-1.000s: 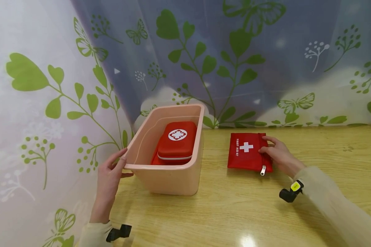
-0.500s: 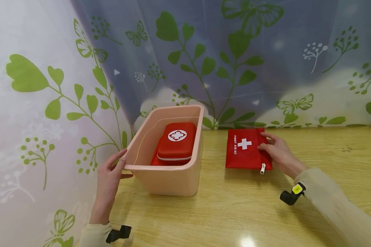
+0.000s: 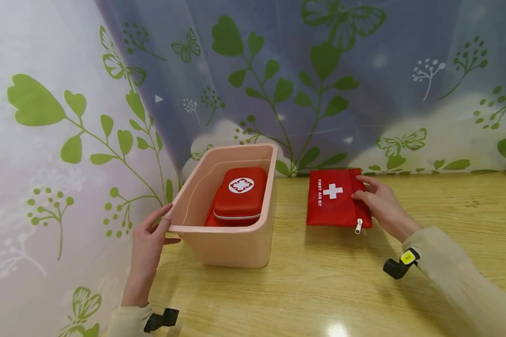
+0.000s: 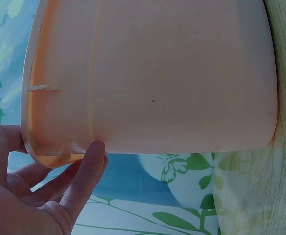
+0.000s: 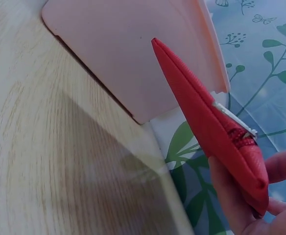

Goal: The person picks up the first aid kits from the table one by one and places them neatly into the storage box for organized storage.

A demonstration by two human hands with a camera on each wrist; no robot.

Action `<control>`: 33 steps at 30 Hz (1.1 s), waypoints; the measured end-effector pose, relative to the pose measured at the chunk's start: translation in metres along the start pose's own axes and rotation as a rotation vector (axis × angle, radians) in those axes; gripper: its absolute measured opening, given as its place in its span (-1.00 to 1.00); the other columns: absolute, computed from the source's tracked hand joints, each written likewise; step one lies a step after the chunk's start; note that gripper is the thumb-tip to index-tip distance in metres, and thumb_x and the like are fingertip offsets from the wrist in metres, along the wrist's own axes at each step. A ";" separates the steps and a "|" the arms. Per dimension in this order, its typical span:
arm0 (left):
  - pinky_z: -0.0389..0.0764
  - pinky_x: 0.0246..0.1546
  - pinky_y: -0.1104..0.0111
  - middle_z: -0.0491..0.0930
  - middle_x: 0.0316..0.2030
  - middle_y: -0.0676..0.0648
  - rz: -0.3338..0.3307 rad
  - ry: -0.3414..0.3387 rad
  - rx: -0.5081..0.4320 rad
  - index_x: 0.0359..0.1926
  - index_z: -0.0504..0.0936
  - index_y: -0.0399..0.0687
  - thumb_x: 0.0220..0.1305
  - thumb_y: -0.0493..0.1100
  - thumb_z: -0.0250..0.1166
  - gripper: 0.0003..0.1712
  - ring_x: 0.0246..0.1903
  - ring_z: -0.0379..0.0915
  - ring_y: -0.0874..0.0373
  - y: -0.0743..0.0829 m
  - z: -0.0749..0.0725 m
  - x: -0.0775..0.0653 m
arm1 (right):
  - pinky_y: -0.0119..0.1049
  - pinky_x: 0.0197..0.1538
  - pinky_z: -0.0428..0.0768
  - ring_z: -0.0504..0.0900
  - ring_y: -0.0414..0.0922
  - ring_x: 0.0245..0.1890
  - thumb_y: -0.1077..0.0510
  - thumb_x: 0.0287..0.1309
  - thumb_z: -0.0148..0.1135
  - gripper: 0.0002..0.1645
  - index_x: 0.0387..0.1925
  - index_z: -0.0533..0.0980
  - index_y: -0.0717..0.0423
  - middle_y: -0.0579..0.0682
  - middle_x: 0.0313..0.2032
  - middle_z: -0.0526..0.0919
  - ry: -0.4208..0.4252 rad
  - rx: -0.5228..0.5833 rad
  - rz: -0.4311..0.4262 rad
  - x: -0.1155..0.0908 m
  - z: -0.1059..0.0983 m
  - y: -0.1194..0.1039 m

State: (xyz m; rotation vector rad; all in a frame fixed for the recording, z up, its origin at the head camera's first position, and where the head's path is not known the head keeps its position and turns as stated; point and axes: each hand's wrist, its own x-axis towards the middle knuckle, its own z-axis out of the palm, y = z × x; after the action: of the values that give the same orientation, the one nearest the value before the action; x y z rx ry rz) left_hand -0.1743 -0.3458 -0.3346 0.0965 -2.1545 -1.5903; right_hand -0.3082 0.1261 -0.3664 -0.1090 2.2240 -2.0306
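My right hand (image 3: 385,206) pinches the right edge of a red zip pouch (image 3: 326,210) printed with a white cross and "FIRST AID KIT". In the right wrist view the pouch (image 5: 197,107) hangs above the table, tilted, with its zipper along one edge. A pink plastic bin (image 3: 236,245) stands left of it. My left hand (image 3: 149,238) grips the bin's near left rim corner, and the left wrist view shows the hand (image 4: 50,186) with fingers on both sides of that rim. Inside the bin lies a red hard case (image 3: 240,194) with a white emblem, on top of another red item (image 3: 211,219).
A wooden table (image 3: 312,290) carries the bin. Printed cloth with leaves and butterflies rises behind the table as a backdrop (image 3: 362,107) and along the left side (image 3: 46,187). A wrist camera (image 3: 398,266) sits on the right sleeve.
The right hand has raised the pouch off the table and moved it slightly away and to the left. My left hand and the bin have stayed in place.
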 end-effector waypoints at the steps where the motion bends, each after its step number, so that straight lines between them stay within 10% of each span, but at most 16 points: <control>1: 0.74 -0.40 0.29 0.49 0.18 -0.14 0.001 0.000 0.002 0.26 0.55 -0.12 0.45 -0.06 0.16 -0.55 -0.26 0.64 0.28 0.000 0.000 0.000 | -0.51 -0.14 0.62 0.20 0.25 0.31 0.24 0.36 -0.02 -0.16 0.55 -0.12 0.15 0.36 0.45 0.00 0.001 0.005 0.001 0.000 0.000 -0.001; 33: 0.73 -0.42 0.31 0.50 0.17 -0.13 -0.004 0.016 -0.007 0.26 0.55 -0.11 0.44 -0.04 0.18 -0.54 -0.23 0.61 0.26 -0.002 0.001 0.000 | -0.43 -0.08 0.65 0.38 -0.11 0.05 0.20 0.40 0.00 -0.18 0.56 -0.09 0.04 0.12 0.24 0.18 -0.009 0.144 -0.004 -0.005 0.002 -0.034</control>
State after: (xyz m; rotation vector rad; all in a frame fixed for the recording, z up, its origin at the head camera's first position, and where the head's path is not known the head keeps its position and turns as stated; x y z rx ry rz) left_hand -0.1749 -0.3455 -0.3365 0.1108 -2.1379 -1.5932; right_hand -0.3039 0.1215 -0.3329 -0.1081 2.0652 -2.1801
